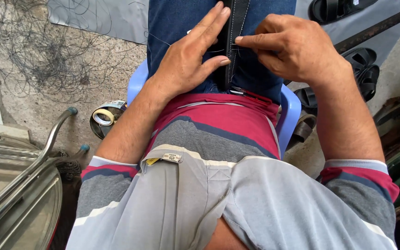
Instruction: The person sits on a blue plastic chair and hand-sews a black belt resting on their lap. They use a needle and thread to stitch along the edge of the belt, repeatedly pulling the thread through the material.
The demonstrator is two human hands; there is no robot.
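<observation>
A black leather strap (235, 28) with white stitching lies along my lap over blue jeans (174, 23). My left hand (188, 58) lies flat on my thigh, its fingers pressing the strap's left edge. My right hand (292, 46) is at the strap's right edge, thumb and forefinger pinched together on what looks like a thin needle with thread. A fine thread (158, 39) runs off to the left across the jeans.
I sit on a blue plastic chair (292, 109). A tin with rolls of tape (103, 118) rests on the concrete floor at left, near tangled thread (47, 55). A metal frame (33, 162) is at lower left. Black sandals (362, 69) lie at right.
</observation>
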